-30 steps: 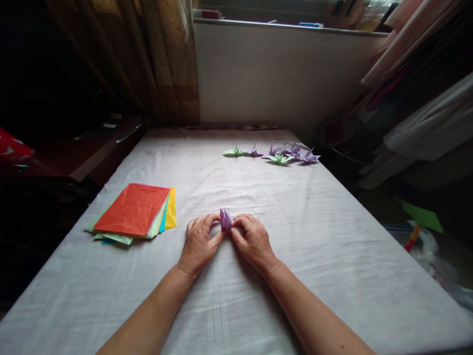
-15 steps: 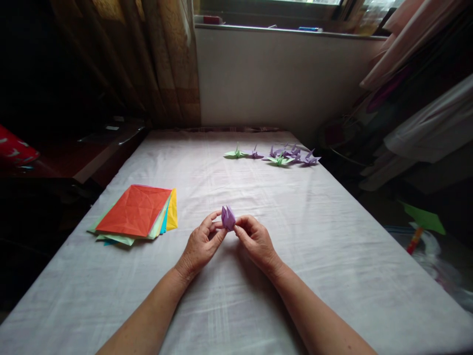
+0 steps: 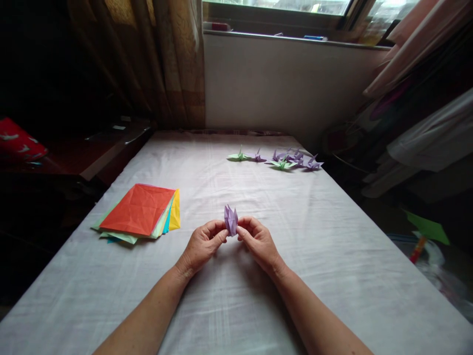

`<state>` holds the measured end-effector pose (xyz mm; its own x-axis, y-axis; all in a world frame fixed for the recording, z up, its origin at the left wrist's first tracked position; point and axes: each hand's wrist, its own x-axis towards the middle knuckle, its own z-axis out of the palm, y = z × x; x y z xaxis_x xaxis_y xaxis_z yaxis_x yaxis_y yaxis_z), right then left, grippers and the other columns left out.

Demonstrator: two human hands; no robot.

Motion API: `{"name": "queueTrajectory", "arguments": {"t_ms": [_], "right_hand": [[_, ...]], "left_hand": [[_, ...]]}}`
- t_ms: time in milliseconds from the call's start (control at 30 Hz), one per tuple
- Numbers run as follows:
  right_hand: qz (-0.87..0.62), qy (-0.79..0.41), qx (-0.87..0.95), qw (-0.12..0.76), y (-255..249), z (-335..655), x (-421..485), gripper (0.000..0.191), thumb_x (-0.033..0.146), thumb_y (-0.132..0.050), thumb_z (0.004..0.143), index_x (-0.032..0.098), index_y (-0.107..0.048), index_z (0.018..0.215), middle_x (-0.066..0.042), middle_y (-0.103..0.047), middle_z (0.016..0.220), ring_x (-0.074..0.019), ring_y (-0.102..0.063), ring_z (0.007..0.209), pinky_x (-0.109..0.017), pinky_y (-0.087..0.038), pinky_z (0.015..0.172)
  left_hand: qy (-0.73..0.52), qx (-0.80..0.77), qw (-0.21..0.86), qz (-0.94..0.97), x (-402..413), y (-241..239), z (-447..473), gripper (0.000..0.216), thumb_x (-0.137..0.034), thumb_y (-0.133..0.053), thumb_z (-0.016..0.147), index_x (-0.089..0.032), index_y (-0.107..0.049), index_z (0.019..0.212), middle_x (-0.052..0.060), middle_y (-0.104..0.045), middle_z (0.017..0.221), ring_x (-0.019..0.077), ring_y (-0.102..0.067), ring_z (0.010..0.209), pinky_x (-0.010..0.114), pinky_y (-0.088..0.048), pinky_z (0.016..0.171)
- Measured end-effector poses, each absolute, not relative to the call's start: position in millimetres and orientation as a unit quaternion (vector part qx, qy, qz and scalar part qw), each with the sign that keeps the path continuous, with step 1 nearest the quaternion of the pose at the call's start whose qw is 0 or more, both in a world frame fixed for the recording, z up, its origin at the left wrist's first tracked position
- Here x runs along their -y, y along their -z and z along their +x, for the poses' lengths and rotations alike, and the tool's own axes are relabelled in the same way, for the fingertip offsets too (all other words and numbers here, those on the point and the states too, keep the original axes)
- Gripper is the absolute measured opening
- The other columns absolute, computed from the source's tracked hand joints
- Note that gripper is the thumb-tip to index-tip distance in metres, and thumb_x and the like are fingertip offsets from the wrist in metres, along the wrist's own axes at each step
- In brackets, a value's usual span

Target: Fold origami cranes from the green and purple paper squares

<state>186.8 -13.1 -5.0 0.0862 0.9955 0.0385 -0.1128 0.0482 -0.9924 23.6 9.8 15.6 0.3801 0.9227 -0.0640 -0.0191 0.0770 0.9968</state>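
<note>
A small purple piece of folded origami paper (image 3: 231, 220) with pointed tips upward is held above the cloth between both hands. My left hand (image 3: 206, 242) pinches its lower left side between thumb and fingers. On the lower right side, my right hand (image 3: 257, 240) grips it the same way, thumb toward me. Farther off, near the back right of the table, stand finished paper cranes: a green crane (image 3: 240, 156), a purple crane (image 3: 257, 157) beside it, and a cluster with another green crane (image 3: 283, 164) and several purple ones (image 3: 313, 164).
To the left lies a stack of coloured paper sheets (image 3: 142, 209), red on top. A pale cloth (image 3: 207, 305) covers the table. Clothes (image 3: 432, 133) hang at the right, a curtain (image 3: 177, 64) at the back left. A red patterned object (image 3: 20, 145) is at far left.
The purple paper has turned slightly and its points stand a little more apart. My left fingers have curled in from behind it. The whole view has shifted slightly.
</note>
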Motion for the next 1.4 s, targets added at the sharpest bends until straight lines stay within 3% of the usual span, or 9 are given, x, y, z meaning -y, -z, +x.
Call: {"name": "queueTrajectory", "arguments": {"t_ms": [200, 400, 567, 800, 967, 1067, 1167, 1333, 1400], "right_hand": [[-0.496, -0.450, 0.512, 0.537, 6.8, 184.1, 15.6, 0.020, 0.037, -0.064, 0.081, 0.020, -0.067, 0.090, -0.002, -0.071, 0.083, -0.0147, -0.063, 0.071, -0.027, -0.052, 0.067], [-0.508, -0.412, 0.548, 0.521, 8.8, 182.8, 18.2, 0.020, 0.034, -0.059, 0.084, 0.020, -0.069, 0.094, -0.004, -0.072, 0.088, -0.0179, -0.066, 0.080, -0.030, -0.053, 0.076], [-0.507, -0.369, 0.593, 0.505, 6.6, 183.7, 20.4, 0.021, 0.028, -0.054, 0.087, 0.020, -0.072, 0.095, -0.004, -0.072, 0.091, -0.0161, -0.064, 0.078, -0.027, -0.052, 0.073], [-0.482, -0.398, 0.616, 0.480, -1.4, 186.5, 23.5, 0.026, 0.031, -0.057, 0.087, 0.020, -0.070, 0.108, -0.005, -0.069, 0.095, -0.0163, -0.063, 0.080, -0.026, -0.052, 0.068], [-0.471, -0.407, 0.615, 0.483, 1.7, 187.0, 23.7, 0.029, 0.033, -0.060, 0.088, 0.022, -0.069, 0.113, -0.006, -0.072, 0.098, -0.0169, -0.065, 0.079, -0.025, -0.052, 0.064], [-0.467, -0.345, 0.652, 0.488, 0.4, 187.6, 24.3, 0.025, 0.029, -0.057, 0.090, 0.025, -0.070, 0.112, -0.006, -0.073, 0.105, -0.0193, -0.068, 0.089, -0.028, -0.054, 0.072], [-0.457, -0.279, 0.684, 0.496, -1.1, 186.4, 25.9, 0.025, 0.026, -0.054, 0.093, 0.027, -0.070, 0.112, -0.005, -0.073, 0.107, -0.0201, -0.068, 0.097, -0.033, -0.053, 0.085], [-0.490, -0.258, 0.658, 0.511, -0.2, 182.7, 27.9, 0.020, 0.027, -0.056, 0.093, 0.025, -0.070, 0.107, -0.004, -0.074, 0.095, -0.0151, -0.067, 0.074, -0.025, -0.052, 0.061], [-0.488, -0.238, 0.656, 0.525, -0.8, 182.6, 27.7, 0.016, 0.026, -0.057, 0.092, 0.024, -0.070, 0.100, -0.004, -0.073, 0.090, -0.0148, -0.065, 0.073, -0.024, -0.051, 0.059]], "left_hand": [[-0.393, -0.404, 0.604, 0.563, -10.3, -11.5, 24.6, 0.027, -0.037, -0.072, 0.071, -0.015, -0.070, 0.087, 0.004, -0.070, 0.081, 0.0128, -0.058, 0.066, 0.024, -0.047, 0.062], [-0.376, -0.425, 0.590, 0.575, -7.0, -9.4, 25.9, 0.030, -0.042, -0.071, 0.074, -0.016, -0.068, 0.091, 0.002, -0.067, 0.077, 0.0110, -0.055, 0.061, 0.019, -0.041, 0.050], [-0.374, -0.419, 0.596, 0.574, -4.7, -9.7, 27.1, 0.036, -0.050, -0.072, 0.075, -0.016, -0.066, 0.086, 0.002, -0.067, 0.077, 0.0103, -0.055, 0.059, 0.018, -0.041, 0.047], [-0.390, -0.430, 0.585, 0.566, -6.0, -10.0, 24.8, 0.042, -0.055, -0.072, 0.073, -0.015, -0.067, 0.087, 0.002, -0.068, 0.073, 0.0103, -0.055, 0.056, 0.018, -0.041, 0.046], [-0.394, -0.431, 0.586, 0.562, -5.9, -12.5, 23.6, 0.041, -0.055, -0.072, 0.073, -0.015, -0.067, 0.082, 0.008, -0.072, 0.098, 0.0136, -0.061, 0.068, 0.018, -0.043, 0.047], [-0.404, -0.417, 0.574, 0.577, -6.2, -12.4, 23.8, 0.037, -0.052, -0.072, 0.075, -0.016, -0.069, 0.082, 0.009, -0.072, 0.104, 0.0143, -0.062, 0.071, 0.019, -0.043, 0.049], [-0.418, -0.409, 0.550, 0.596, -7.2, -10.5, 23.8, 0.031, -0.048, -0.071, 0.078, -0.017, -0.071, 0.083, 0.007, -0.073, 0.093, 0.0154, -0.063, 0.074, 0.019, -0.043, 0.052], [-0.428, -0.418, 0.528, 0.603, -7.7, -8.5, 24.5, 0.028, -0.045, -0.070, 0.079, -0.017, -0.072, 0.085, 0.005, -0.072, 0.087, 0.0160, -0.063, 0.074, 0.020, -0.043, 0.053], [-0.426, -0.426, 0.511, 0.613, -7.1, -8.8, 25.0, 0.028, -0.045, -0.069, 0.079, -0.017, -0.072, 0.084, 0.006, -0.071, 0.087, 0.0162, -0.062, 0.075, 0.020, -0.042, 0.053]]}}
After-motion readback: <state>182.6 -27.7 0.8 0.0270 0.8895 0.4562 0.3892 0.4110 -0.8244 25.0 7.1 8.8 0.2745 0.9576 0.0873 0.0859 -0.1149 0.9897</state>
